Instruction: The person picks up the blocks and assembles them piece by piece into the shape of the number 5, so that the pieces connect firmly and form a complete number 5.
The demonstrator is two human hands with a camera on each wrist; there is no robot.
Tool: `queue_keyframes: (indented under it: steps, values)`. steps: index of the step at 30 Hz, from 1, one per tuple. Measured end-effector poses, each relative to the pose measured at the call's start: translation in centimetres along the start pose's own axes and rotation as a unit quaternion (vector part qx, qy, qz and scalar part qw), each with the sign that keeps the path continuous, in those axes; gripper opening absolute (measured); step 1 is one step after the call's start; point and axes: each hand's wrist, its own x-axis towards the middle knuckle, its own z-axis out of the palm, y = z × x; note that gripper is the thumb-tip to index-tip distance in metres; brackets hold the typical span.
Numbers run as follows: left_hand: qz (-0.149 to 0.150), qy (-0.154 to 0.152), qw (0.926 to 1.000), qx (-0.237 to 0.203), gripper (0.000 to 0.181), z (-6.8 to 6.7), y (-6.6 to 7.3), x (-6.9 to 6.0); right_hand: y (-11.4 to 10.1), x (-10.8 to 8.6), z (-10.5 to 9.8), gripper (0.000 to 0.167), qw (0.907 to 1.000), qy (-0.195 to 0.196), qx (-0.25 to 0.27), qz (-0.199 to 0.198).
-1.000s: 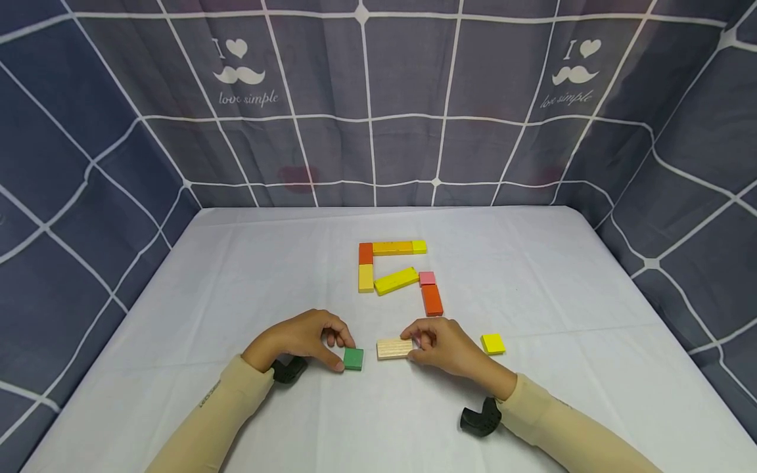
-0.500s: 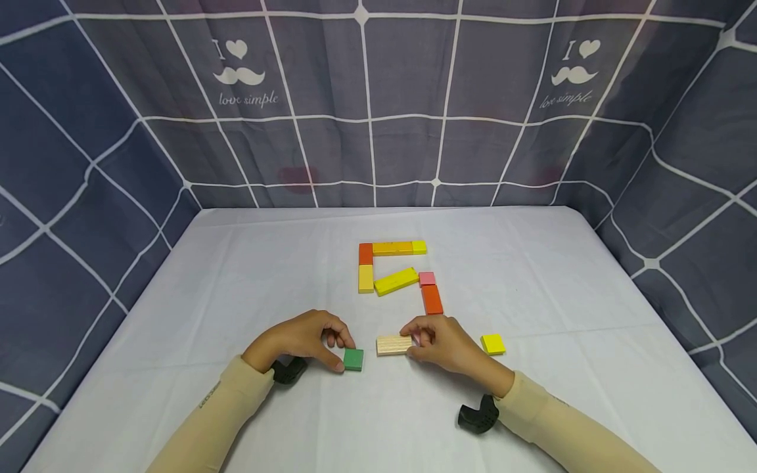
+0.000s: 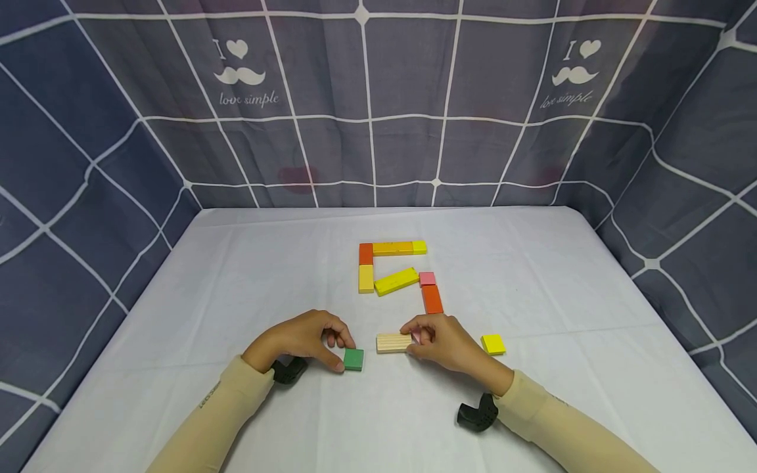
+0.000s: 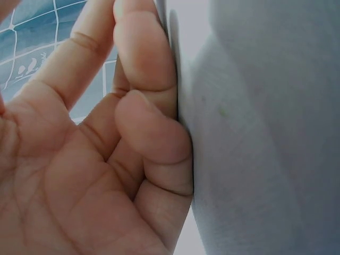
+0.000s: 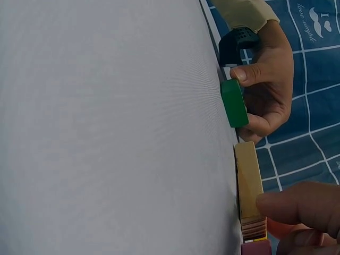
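Note:
My left hand [image 3: 301,336] pinches a small green block [image 3: 353,359] at its left side, between thumb and a finger, with the block on the white cloth. Across a narrow gap to the right lies a plain wooden block [image 3: 393,343] with a grooved top. My right hand [image 3: 445,343] grips its right end with thumb and fingertips. A pink block [image 5: 256,248] shows beside that end in the right wrist view, mostly hidden by the right hand in the head view. Only the palm and curled fingers [image 4: 154,133] appear in the left wrist view; the green block is hidden there.
Beyond the hands, several blocks form a bent line: an orange bar [image 3: 393,248], a red block [image 3: 366,253], a slanted yellow bar [image 3: 397,281], another red block [image 3: 432,299]. A yellow square block [image 3: 493,344] lies right of the right hand. Grey gridded curtains [image 3: 408,151] surround the table.
My right hand has shifted the wooden block slightly away from me, and it now lies straighter. The left hand and green block have stayed in place.

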Motion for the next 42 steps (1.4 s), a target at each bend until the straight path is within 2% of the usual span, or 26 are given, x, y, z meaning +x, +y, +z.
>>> queue_keyframes:
  steps: [10,14,20,25,29,33,36,42]
  values:
    - [-0.001,0.0,1.0,0.003,0.025,0.0,0.0,0.0,0.1,0.0,0.0,0.027,1.0,0.0,0.007,0.0]
    - [0.0,0.001,1.0,0.003,0.024,0.0,0.0,0.0,0.3,0.0,-0.2,0.027,0.9998,-0.005,0.015,-0.012]
    - [-0.003,0.0,1.0,0.002,0.025,0.1,0.1,0.0,1.0,-0.4,-1.0,0.026,0.9958,-0.031,0.075,-0.042]
    - [-0.001,0.001,1.0,0.006,0.025,0.1,0.2,-0.1,1.2,-1.0,-2.4,0.023,0.9884,-0.061,0.128,-0.055]
    - [0.005,0.0,1.0,0.005,0.024,0.0,0.2,-0.1,1.5,-1.4,-4.0,0.023,0.9871,-0.068,0.124,-0.074]
    - [-0.001,-0.001,1.0,0.002,0.024,0.1,0.2,-0.1,1.9,-1.9,-5.7,0.024,0.9856,-0.072,0.12,-0.094]
    - [-0.005,-0.001,1.0,0.0,0.024,0.1,0.2,0.0,2.2,-2.3,-7.0,0.023,0.9844,-0.078,0.127,-0.094]
    - [0.0,-0.001,1.0,-0.002,0.025,0.0,0.2,-0.1,2.8,-2.9,-8.9,0.024,0.9858,-0.088,0.126,-0.068]
